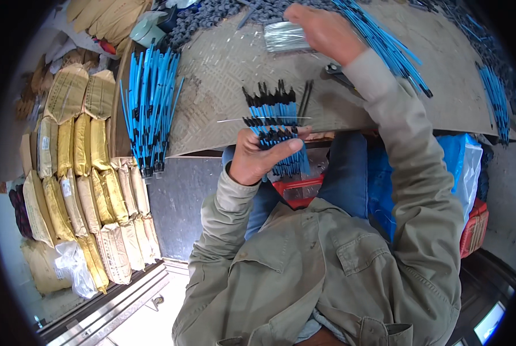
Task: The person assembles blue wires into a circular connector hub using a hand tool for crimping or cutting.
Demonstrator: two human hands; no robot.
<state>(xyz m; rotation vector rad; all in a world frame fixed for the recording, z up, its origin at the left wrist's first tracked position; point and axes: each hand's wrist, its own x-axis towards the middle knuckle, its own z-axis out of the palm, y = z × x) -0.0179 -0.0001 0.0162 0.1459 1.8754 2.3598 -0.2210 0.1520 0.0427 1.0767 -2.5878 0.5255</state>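
My left hand [258,155] is closed around a bundle of short blue sticks with black ends [274,109], held upright above the table's near edge. A thin straight metal wire [230,120] runs crosswise through or against the bundle, sticking out on both sides; the frame does not settle which. My right hand [327,32] reaches to the far part of the table, beside a pile of thin silvery wires [285,37]. Its fingers are curled together, and whatever they may hold is too small to make out. Below my right forearm lies a pair of pliers [334,70], partly covered.
More blue sticks lie in bunches at the table's left edge [149,104], under my right arm [385,37] and at far right [493,98]. Grey knobbly parts [203,23] are heaped at the back. Stacked paper-wrapped packs [85,150] stand left; a red stool [298,187] shows between my legs.
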